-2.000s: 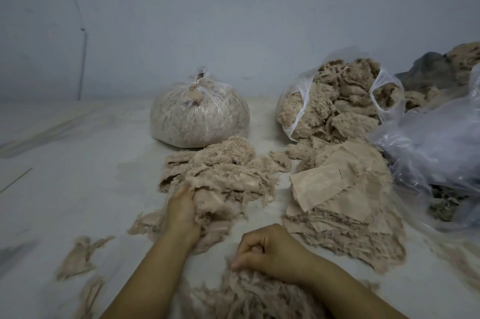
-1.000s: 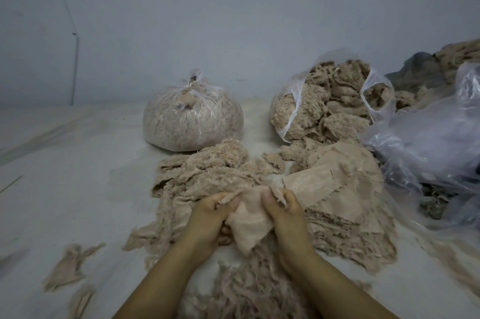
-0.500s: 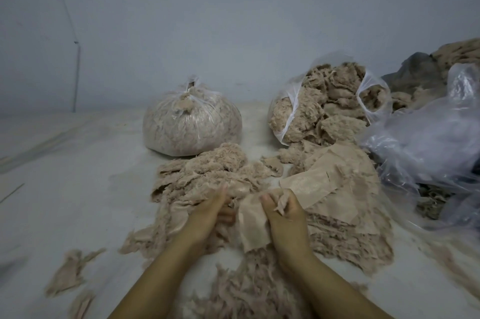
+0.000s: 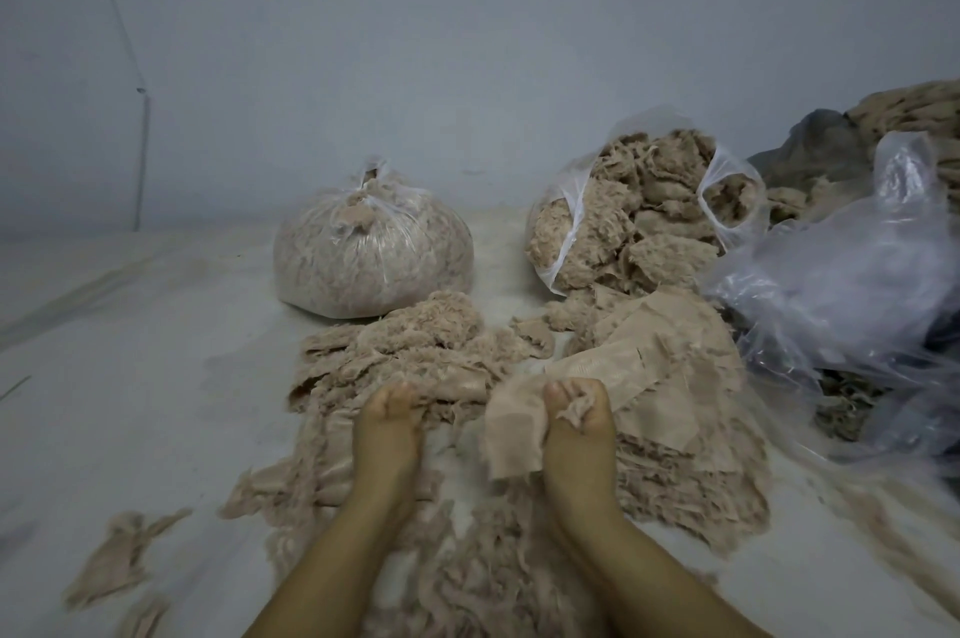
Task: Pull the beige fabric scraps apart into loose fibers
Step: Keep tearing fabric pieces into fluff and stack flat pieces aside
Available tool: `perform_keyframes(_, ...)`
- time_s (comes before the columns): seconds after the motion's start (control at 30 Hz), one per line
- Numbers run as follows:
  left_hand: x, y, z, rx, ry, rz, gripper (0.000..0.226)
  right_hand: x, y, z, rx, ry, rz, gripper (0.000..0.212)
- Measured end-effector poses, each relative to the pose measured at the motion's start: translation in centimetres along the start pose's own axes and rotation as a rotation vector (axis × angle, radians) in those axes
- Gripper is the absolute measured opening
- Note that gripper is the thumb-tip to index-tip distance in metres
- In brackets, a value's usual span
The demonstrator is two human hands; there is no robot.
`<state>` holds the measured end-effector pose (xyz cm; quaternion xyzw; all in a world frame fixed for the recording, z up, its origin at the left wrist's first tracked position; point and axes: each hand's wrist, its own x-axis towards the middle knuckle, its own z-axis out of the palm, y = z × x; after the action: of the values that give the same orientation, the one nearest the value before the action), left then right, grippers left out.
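Beige woven fabric scrap hangs bunched in the right hand, whose fingers grip its top edge, holding it up for tearing. Left hand has its fingers curled into the shredded beige fibre pile, seemingly pinching strands to pull free.

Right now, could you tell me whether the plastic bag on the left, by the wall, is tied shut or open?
Tied shut. The left plastic bag is gathered into a knot at its top, with a tuft of fibres poking out there.
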<state>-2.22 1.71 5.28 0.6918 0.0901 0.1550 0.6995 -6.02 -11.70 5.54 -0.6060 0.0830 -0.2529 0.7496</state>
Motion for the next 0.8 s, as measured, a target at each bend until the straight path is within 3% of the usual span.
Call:
perform_keyframes(0.1, -0.5, 0.3, -0.9, 0.01, -0.111, -0.078, 0.041, 0.4, 0.0, -0.4, -0.047, -0.022, -0.032, 0.016)
perform_keyframes(0.17, -1.8, 0.4, -0.1, -0.023, -0.347, -0.229, 0.051, -0.2, 0.1, 0.1, -0.053, -0.078, -0.048, 0.013)
perform_keyframes(0.23, -2.9, 0.5, 0.8, -0.064, -0.524, -0.259, 0.049, -0.9, 0.2, 0.5, -0.049, -0.13, -0.074, 0.013)
perform_keyframes(0.43, -1.8, 1.8, -0.6, -0.424, -0.23, -0.235, 0.02, -0.2, -0.1, -0.4, 0.037, -0.134, 0.067, 0.029)
perform_keyframes(0.7, -1.7, 2.3, -1.4, -0.49, -0.237, -0.182, 0.022, -0.1, 0.7, -0.3, 0.064, -0.234, 0.15, 0.028)
perform_keyframes(0.8, -1.7, 2.5, -1.6, -0.568, -0.285, -0.174, 0.024, -0.4, 0.5, 0.1, 0.142, -0.308, 0.34, 0.047)
